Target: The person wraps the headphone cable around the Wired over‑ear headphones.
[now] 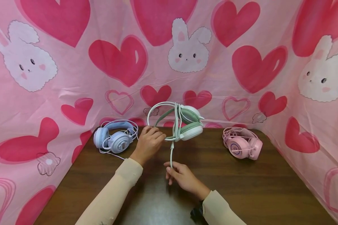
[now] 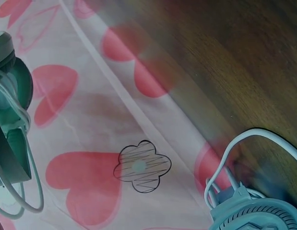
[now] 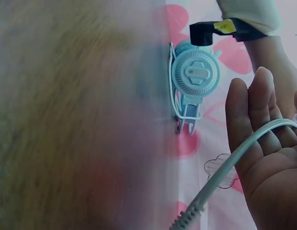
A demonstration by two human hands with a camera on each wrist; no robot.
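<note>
The left hand is closed round the white and green headphones, whose ear cups stick out to the right of its fingers; the right hand, lower down, pinches their white cord between thumb and finger. The blue headphones sit on the table, left of the left hand; the pink headphones sit right of both hands.

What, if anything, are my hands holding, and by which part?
Your left hand holds the white-and-green headphones by the headband. Your right hand seems to pinch the hanging stretch of their white cable.
</note>
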